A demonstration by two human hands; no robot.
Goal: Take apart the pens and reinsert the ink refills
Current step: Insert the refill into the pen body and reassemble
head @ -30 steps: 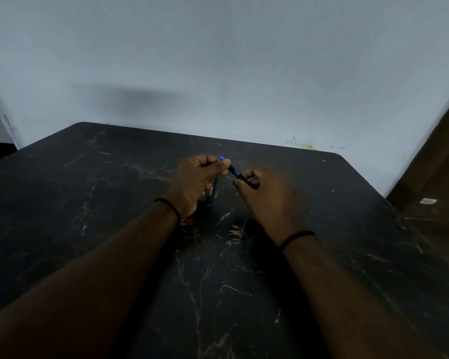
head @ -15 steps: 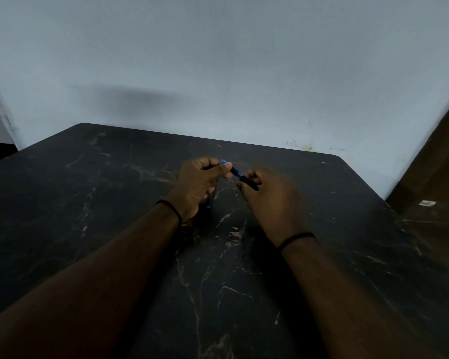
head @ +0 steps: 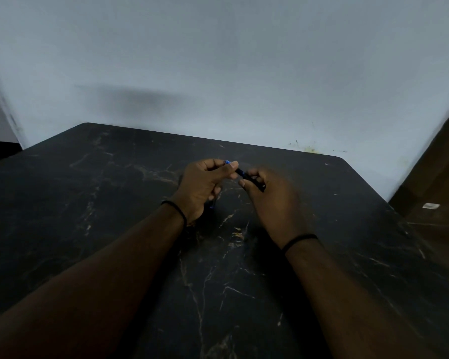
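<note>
A: We see a pen (head: 245, 176) above the dark table (head: 88, 203); left hand (head: 201, 187) pinching its blue end, right hand (head: 272, 200) gripping its barrel.

B: We judge it light, stiff, slippery; hold both ends.

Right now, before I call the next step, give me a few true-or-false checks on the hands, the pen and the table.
1. Both hands grip one pen. True: the left hand pinches the blue end and the right hand holds the dark end of the pen.
2. The pen lies flat on the table. False: it is held above the black marble table.
3. Each wrist wears a dark band. True.
4. The right hand rests open on the table. False: its fingers curl round the pen.
5. The table top is plain white. False: it is black with pale veins.
</note>
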